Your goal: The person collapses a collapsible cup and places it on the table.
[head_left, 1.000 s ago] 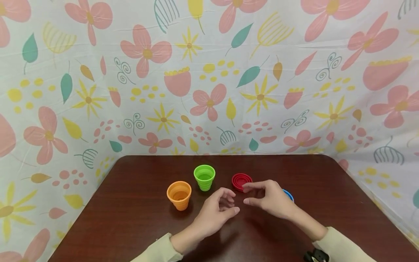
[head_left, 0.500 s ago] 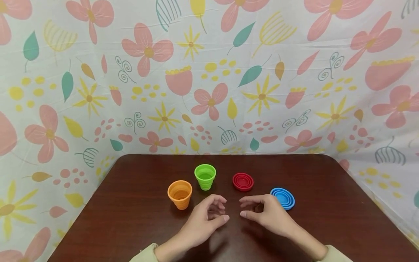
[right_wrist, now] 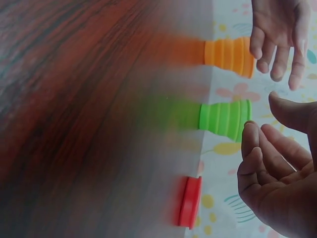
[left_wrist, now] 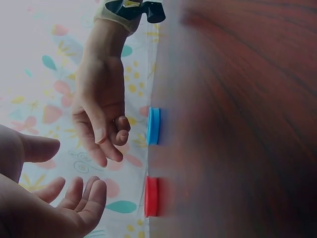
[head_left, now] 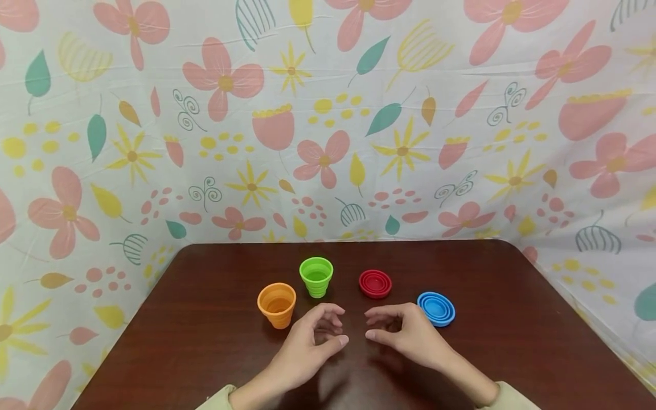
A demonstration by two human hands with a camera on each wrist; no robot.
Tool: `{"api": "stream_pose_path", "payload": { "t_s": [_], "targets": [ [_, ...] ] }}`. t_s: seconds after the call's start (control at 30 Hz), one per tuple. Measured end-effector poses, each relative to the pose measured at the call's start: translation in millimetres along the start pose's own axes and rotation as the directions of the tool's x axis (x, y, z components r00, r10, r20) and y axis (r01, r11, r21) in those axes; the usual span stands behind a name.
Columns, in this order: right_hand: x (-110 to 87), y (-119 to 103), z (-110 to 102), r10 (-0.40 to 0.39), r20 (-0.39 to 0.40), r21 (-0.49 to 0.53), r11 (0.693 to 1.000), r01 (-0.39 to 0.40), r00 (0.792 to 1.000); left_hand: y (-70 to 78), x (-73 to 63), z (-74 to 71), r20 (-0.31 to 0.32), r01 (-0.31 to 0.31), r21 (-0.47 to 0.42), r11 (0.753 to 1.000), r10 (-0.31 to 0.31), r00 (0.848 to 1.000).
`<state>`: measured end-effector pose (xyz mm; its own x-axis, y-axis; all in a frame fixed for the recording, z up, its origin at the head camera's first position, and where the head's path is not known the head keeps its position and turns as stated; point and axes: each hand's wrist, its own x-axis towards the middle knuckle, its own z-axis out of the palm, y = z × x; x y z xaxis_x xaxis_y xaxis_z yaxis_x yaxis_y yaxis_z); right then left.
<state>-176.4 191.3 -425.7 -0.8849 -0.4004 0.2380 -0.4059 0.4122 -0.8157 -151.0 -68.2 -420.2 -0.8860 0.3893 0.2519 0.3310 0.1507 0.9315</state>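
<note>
Both hands hover over the table, facing each other with loosely bent fingers and nothing held. The left hand is nearest the orange collapsible cup, which stands expanded to its left. Behind it stands a green collapsible cup, also expanded. My right hand is close to a blue collapsible cup, folded flat on the table. A red collapsible cup, folded flat too, lies farther back between the hands. In the right wrist view the ribbed sides of the green cup and orange cup show.
The dark brown wooden table has a rounded far edge. Directly behind it hangs a white floral cloth, which also runs along the sides. A dark device is strapped at the right wrist.
The right hand has moved back from near the red cup and toward the person, uncovering the blue cup. The left hand has drawn slightly left and nearer the person. The cups stay put.
</note>
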Motion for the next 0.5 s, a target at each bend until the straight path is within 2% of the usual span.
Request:
{"api": "stream_pose_path", "payload": {
  "t_s": [0.5],
  "targets": [
    [11.6,-9,13,-0.013,-0.009,-0.005,1.000,0.013,1.000,5.8,-4.9,-12.1,-0.028,-0.062,0.037,0.997,0.063,0.998]
  ]
}}
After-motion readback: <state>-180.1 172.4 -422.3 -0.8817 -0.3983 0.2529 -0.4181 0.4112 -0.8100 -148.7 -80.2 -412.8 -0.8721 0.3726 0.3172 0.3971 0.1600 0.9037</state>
